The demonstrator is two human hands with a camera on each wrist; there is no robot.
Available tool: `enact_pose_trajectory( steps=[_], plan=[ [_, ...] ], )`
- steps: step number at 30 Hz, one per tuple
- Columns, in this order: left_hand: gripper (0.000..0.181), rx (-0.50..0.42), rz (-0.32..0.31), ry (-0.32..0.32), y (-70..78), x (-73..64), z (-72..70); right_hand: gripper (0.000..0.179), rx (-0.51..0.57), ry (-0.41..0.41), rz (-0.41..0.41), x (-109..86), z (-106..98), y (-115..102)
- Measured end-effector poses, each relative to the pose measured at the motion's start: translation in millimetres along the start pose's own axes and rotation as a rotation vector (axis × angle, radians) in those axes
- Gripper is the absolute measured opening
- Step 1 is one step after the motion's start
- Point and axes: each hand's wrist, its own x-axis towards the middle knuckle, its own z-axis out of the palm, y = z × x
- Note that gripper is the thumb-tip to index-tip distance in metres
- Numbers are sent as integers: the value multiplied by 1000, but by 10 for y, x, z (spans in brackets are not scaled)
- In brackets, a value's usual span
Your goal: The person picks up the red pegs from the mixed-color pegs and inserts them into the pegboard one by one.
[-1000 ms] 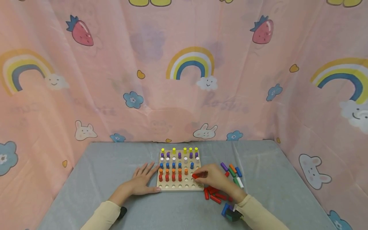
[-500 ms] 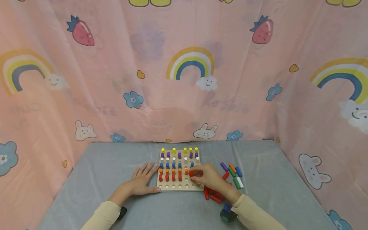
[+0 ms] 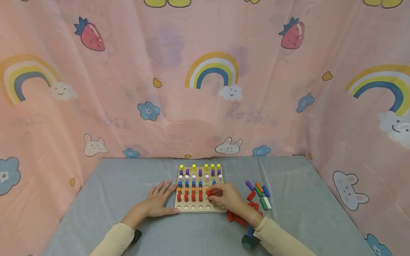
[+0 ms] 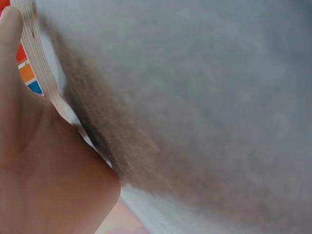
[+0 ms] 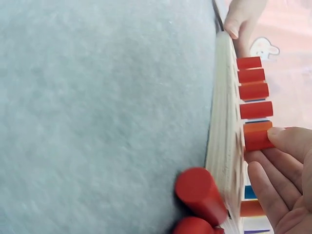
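A wooden pegboard (image 3: pixel 198 212) lies on the table with rows of yellow, purple, white, blue, orange and red pegs. My left hand (image 3: pixel 157 203) rests flat and spread beside it, thumb and fingertips at its left edge. In the left wrist view, my palm lies against the board's edge (image 4: pixel 35 46). With thumb and fingers my right hand (image 3: pixel 231 197) pinches a red peg (image 5: pixel 257 140) over the red row, right of several standing red pegs (image 3: pixel 193 198). The peg is upright at the board's surface; whether it sits in a hole I cannot tell. My right hand covers the board's right side.
Loose red pegs (image 3: pixel 240 221) lie by the board's front right corner, partly under my right forearm. Further right are loose purple, orange, blue, green and white pegs (image 3: pixel 267 203). The grey-covered table (image 3: pixel 128 177) meets a pink patterned curtain (image 3: pixel 205 121) behind.
My right hand has moved left across the board with the red peg, which has gone from tilted to upright. More loose red pegs show beside my forearm. My left hand has stayed put.
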Motion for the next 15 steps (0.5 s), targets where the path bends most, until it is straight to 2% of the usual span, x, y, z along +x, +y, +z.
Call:
enact_pose_trajectory(
  steps=[10,15],
  plan=[
    [105,-44,40,8,-67,15,47,20,31,67,-2,-4,88,35],
    [106,-51,27,21,-90,31,80,21,43,81,9,-15,103,35]
  ],
)
